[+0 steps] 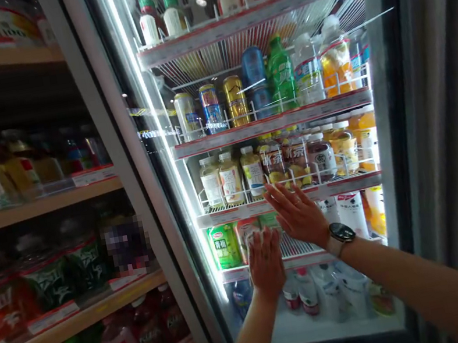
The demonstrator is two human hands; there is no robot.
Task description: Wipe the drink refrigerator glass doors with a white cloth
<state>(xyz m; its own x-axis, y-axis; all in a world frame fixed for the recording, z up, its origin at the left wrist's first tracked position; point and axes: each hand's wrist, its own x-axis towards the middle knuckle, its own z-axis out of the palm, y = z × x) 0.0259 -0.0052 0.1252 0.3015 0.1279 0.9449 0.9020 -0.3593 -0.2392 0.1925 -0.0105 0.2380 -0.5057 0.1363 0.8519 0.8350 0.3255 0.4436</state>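
Observation:
Both of my hands are raised in front of a lit drinks fridge [274, 124]. My left hand [266, 264] is open, palm forward and fingers up, in front of the shelf with a green carton-like pack [224, 247] and a red pack [246, 232]. Slightly higher and to the right, my right hand [299, 215] is also open, its fingers stretched toward the upper left. A watch [341, 232] is on that wrist. Neither hand holds anything. Reflections suggest glass in front of the shelves; whether my palms touch it I cannot tell.
Inside the fridge stand tea bottles [230, 178], cans [211, 106], a green bottle [281, 73] and an orange drink bottle [335, 58]. Wooden shelves [40, 206] with more bottles are on the left. A dark vertical frame [432, 118] borders the right side.

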